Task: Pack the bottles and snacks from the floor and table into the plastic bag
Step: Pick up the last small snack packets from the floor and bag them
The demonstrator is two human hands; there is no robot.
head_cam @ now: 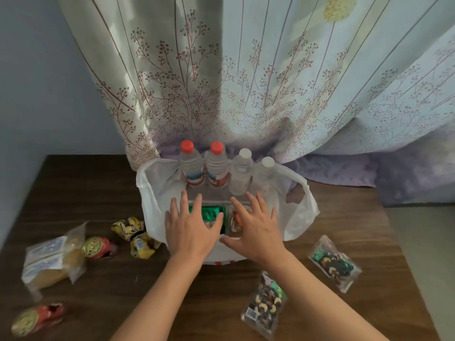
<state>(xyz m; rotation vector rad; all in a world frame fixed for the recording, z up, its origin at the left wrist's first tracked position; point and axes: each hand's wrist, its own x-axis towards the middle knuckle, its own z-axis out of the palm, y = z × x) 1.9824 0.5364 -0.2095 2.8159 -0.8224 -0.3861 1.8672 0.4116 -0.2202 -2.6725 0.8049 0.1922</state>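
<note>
Already packed: red-capped bottles (192, 166) and white-capped bottles (242, 173), two of each, upright in the white plastic bag (152, 193) just beyond the fingers (197, 205). Spread wide, gripped nothing: left hand (190, 227) flat on a green snack packet (209, 212), right hand (256, 225) on a clear packet (235, 221), both inside the bag. Judged about half done. Left on the table (73, 193): bread packet (53, 259), yellow packet (135, 236) and red-and-gold snacks (97, 247) left of the fingers; nut-mix packets (267, 308) behind them, to the right.
</note>
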